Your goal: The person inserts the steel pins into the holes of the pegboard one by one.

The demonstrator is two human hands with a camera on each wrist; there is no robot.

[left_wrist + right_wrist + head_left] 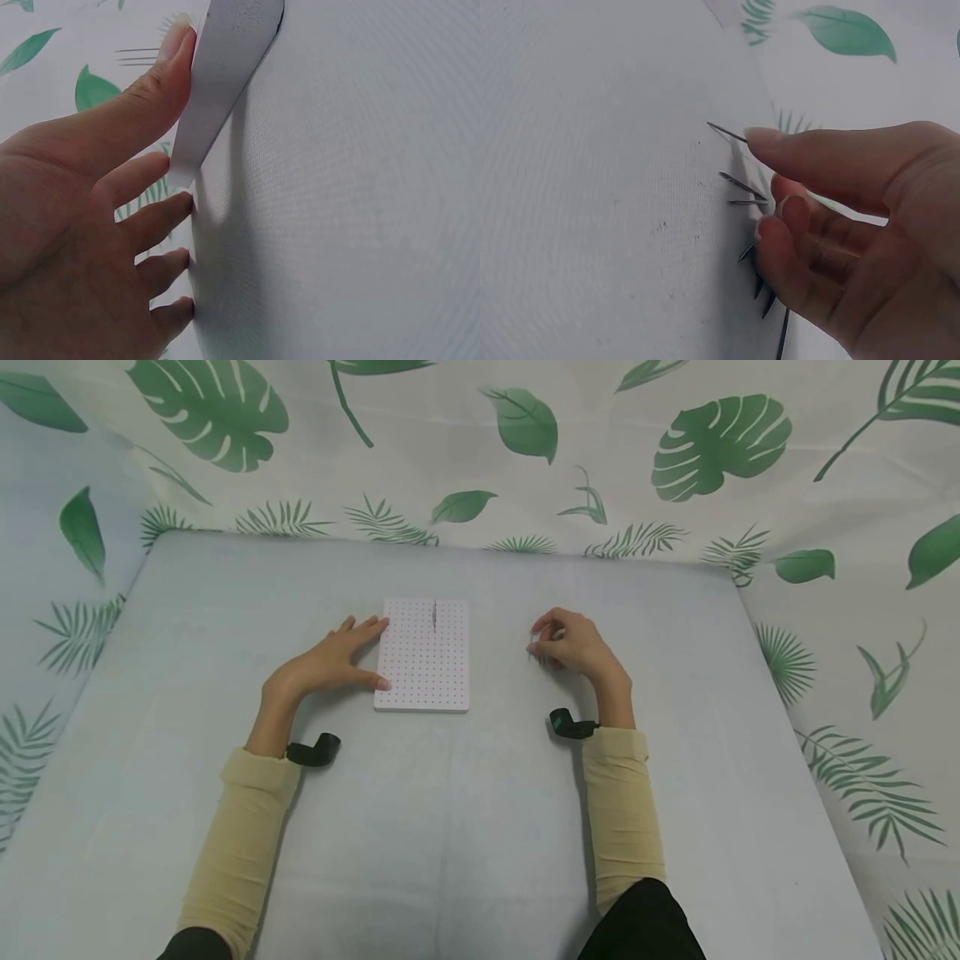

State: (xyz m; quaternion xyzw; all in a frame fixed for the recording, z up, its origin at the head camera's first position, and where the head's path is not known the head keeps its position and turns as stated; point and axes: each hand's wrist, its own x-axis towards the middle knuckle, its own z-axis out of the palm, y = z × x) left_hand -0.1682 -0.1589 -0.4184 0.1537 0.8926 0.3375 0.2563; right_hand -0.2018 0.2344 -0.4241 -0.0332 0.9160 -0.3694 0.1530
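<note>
A white board with rows of small holes (422, 668) lies flat on the table, and a few thin metal pins (434, 616) stand up near its far edge. My left hand (326, 662) is spread along the board's left side. Its thumb rests on the near-left corner, and the forefinger touches the edge farther up. To the right of the board, my right hand (573, 643) is held apart from it, pinching a thin pointed metal pin (726, 132) by the thumb. Several more pins (741, 185) stick out between its curled fingers, which partly hide them.
A pale cloth covers the table (450, 827). Behind it hangs a white sheet (585, 435) printed with green leaves. Small black cameras (315, 750) sit at both wrists, below the hands.
</note>
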